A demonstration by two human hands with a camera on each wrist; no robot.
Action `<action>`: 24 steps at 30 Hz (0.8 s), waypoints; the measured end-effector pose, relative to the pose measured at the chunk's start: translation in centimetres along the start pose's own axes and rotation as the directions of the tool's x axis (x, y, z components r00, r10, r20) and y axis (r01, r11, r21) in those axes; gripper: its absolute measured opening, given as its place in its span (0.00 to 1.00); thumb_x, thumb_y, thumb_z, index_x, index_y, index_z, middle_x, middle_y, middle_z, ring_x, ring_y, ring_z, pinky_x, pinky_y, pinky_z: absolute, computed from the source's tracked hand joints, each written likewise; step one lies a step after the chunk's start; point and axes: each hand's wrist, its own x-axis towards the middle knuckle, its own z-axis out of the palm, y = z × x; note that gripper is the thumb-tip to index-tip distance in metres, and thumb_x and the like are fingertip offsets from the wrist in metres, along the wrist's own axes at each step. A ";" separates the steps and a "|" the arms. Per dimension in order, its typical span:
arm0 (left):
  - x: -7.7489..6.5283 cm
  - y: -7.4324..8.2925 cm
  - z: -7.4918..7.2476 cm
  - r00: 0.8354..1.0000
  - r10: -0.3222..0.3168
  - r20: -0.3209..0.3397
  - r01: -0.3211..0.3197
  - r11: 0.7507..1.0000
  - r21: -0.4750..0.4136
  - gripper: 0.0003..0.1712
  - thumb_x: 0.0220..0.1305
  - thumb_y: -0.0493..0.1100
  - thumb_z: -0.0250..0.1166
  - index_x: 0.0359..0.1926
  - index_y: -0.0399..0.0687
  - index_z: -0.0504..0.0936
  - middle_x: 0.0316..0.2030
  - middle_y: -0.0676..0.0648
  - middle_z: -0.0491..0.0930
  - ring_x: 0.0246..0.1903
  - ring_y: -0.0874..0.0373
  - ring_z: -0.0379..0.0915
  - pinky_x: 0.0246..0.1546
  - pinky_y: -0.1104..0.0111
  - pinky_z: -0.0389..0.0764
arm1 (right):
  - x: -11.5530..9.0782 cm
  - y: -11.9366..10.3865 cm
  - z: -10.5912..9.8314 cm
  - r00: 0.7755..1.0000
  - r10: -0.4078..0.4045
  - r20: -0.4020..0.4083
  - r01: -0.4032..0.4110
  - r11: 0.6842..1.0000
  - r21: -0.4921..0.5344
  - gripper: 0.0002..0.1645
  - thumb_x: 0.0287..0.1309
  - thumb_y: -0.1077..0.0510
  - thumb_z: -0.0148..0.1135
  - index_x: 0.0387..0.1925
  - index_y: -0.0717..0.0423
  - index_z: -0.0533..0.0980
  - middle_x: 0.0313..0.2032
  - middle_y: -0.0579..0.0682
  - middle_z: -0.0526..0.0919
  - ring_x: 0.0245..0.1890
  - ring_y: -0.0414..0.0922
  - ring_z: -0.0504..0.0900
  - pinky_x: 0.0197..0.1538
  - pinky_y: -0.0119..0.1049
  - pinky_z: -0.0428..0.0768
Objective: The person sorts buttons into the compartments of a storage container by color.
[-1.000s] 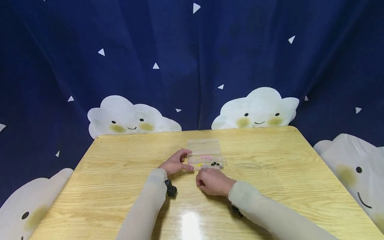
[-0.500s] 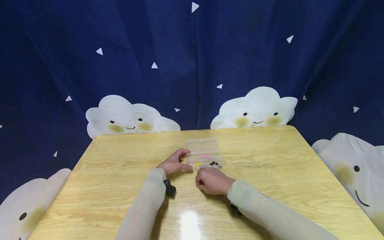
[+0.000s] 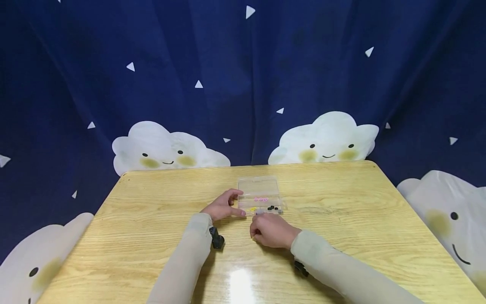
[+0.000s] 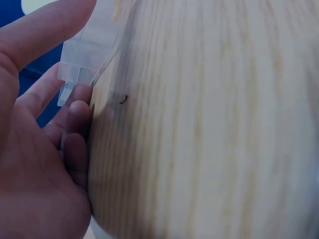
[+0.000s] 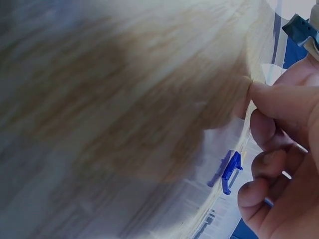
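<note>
A clear plastic box (image 3: 244, 202) lies with its lid (image 3: 258, 185) raised at the back. Inside it are pink rings (image 3: 260, 199), small yellow pieces (image 3: 253, 209) and several black pieces (image 3: 272, 207). My left hand (image 3: 222, 206) holds the box's left end between thumb and fingers; the left wrist view shows the box's corner (image 4: 75, 69) there. Just in front of the box, my right hand (image 3: 273, 230) pinches a tiny yellow piece (image 3: 253, 239) low over the table, mostly hidden by the fingers. The right wrist view shows a small blue piece (image 5: 231, 172) by the curled fingers.
The wooden table (image 3: 171, 190) spreads out on both sides of the box. Behind its far edge hangs a dark blue curtain (image 3: 243, 84) with white clouds. Wrist cameras (image 3: 216, 238) sit on both sleeves.
The head view shifts slightly. Both hands keep nearly the same places, the left at the box and the right with the yellow piece.
</note>
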 end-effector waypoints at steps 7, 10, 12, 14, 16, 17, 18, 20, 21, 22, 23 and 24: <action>0.1 0.3 0.1 1.000 0.005 -0.001 -0.005 1.000 -0.002 0.42 0.53 0.42 0.76 0.68 0.52 0.69 0.57 0.44 0.69 0.48 0.53 0.60 0.49 0.62 0.64 | 0.0 0.2 -0.1 1.000 0.000 -0.012 0.001 1.000 0.025 0.06 0.54 0.61 0.69 0.26 0.48 0.88 0.26 0.39 0.83 0.30 0.33 0.76 0.38 0.28 0.77; 0.1 0.2 0.2 1.000 0.010 0.000 -0.010 1.000 0.006 0.42 0.53 0.42 0.77 0.68 0.52 0.69 0.57 0.45 0.69 0.48 0.54 0.60 0.49 0.62 0.64 | 0.0 0.3 -0.2 1.000 0.013 -0.015 -0.013 0.999 0.035 0.05 0.55 0.60 0.69 0.27 0.48 0.88 0.27 0.39 0.83 0.30 0.33 0.76 0.39 0.29 0.77; 0.1 0.1 0.2 1.000 0.009 0.001 -0.009 1.000 0.014 0.42 0.53 0.42 0.77 0.68 0.52 0.69 0.56 0.45 0.69 0.48 0.54 0.60 0.49 0.62 0.64 | 0.0 0.4 -0.4 1.000 0.021 -0.021 -0.020 0.999 0.046 0.05 0.56 0.59 0.68 0.28 0.49 0.87 0.28 0.39 0.83 0.30 0.33 0.77 0.39 0.29 0.77; 0.0 0.0 0.2 1.000 0.010 0.003 -0.010 1.000 0.014 0.42 0.53 0.41 0.76 0.68 0.51 0.69 0.55 0.45 0.69 0.48 0.54 0.60 0.49 0.63 0.64 | 0.1 0.6 -0.6 0.999 0.025 -0.031 -0.023 0.998 0.056 0.05 0.57 0.59 0.68 0.29 0.49 0.87 0.29 0.39 0.83 0.30 0.33 0.77 0.39 0.29 0.78; 0.0 -0.1 0.1 1.000 0.017 0.005 -0.017 1.000 0.012 0.42 0.53 0.41 0.76 0.68 0.50 0.69 0.55 0.44 0.69 0.48 0.54 0.59 0.49 0.63 0.63 | 0.1 0.7 -0.8 0.999 0.031 -0.044 -0.028 0.997 0.065 0.05 0.58 0.60 0.67 0.29 0.50 0.87 0.29 0.40 0.84 0.31 0.34 0.78 0.39 0.30 0.78; 0.0 -0.1 0.1 1.000 0.019 0.007 -0.019 1.000 0.009 0.42 0.53 0.40 0.76 0.68 0.50 0.69 0.55 0.44 0.69 0.48 0.53 0.59 0.49 0.63 0.63 | 0.1 0.8 -1.0 0.998 0.034 -0.052 -0.031 0.997 0.066 0.05 0.58 0.60 0.67 0.30 0.50 0.87 0.30 0.40 0.84 0.31 0.34 0.79 0.39 0.30 0.79; 0.0 -0.1 0.0 1.000 0.021 0.009 -0.021 1.000 0.004 0.42 0.53 0.40 0.76 0.68 0.50 0.69 0.55 0.44 0.68 0.48 0.53 0.59 0.49 0.63 0.63 | 0.1 0.8 -1.2 0.998 0.037 -0.059 -0.033 0.997 0.064 0.05 0.58 0.60 0.67 0.30 0.50 0.87 0.30 0.41 0.85 0.32 0.35 0.80 0.39 0.30 0.79; 0.1 -0.1 0.0 1.000 0.024 0.012 -0.025 1.000 0.003 0.42 0.54 0.40 0.76 0.68 0.49 0.68 0.56 0.44 0.68 0.48 0.53 0.59 0.49 0.62 0.63 | 0.1 1.0 -1.6 0.996 0.044 -0.076 -0.039 0.998 0.057 0.05 0.59 0.61 0.67 0.31 0.51 0.87 0.31 0.42 0.85 0.33 0.36 0.81 0.39 0.32 0.80; 0.1 -0.1 0.0 1.000 0.026 0.011 -0.026 1.000 0.002 0.42 0.54 0.40 0.76 0.68 0.49 0.68 0.56 0.44 0.68 0.48 0.53 0.59 0.49 0.63 0.63 | 0.1 1.1 -1.8 0.995 0.051 -0.080 -0.046 0.997 0.055 0.05 0.59 0.61 0.67 0.32 0.51 0.87 0.31 0.42 0.86 0.33 0.37 0.82 0.40 0.32 0.80; 0.1 -0.1 0.0 1.000 0.022 0.011 -0.022 1.000 -0.001 0.42 0.54 0.40 0.76 0.68 0.50 0.68 0.56 0.44 0.68 0.49 0.54 0.60 0.50 0.63 0.63 | 0.1 1.2 -1.9 0.995 0.057 -0.088 -0.053 0.997 0.052 0.05 0.59 0.61 0.67 0.32 0.52 0.87 0.32 0.43 0.86 0.33 0.38 0.82 0.40 0.33 0.80; 0.1 -0.1 0.0 1.000 0.024 0.011 -0.024 1.000 0.000 0.42 0.54 0.40 0.76 0.69 0.49 0.68 0.57 0.44 0.69 0.49 0.53 0.60 0.50 0.63 0.64 | 0.1 1.3 -2.1 0.993 0.065 -0.096 -0.061 0.997 0.050 0.05 0.59 0.61 0.67 0.32 0.52 0.87 0.32 0.43 0.86 0.34 0.38 0.83 0.41 0.33 0.81; 0.1 -0.1 0.0 1.000 0.026 0.009 -0.026 1.000 0.002 0.41 0.54 0.40 0.75 0.69 0.49 0.68 0.57 0.43 0.69 0.50 0.53 0.60 0.51 0.63 0.64 | 0.1 1.4 -2.3 0.992 0.074 -0.106 -0.069 0.996 0.053 0.05 0.59 0.61 0.67 0.33 0.52 0.87 0.33 0.44 0.86 0.34 0.39 0.83 0.41 0.34 0.81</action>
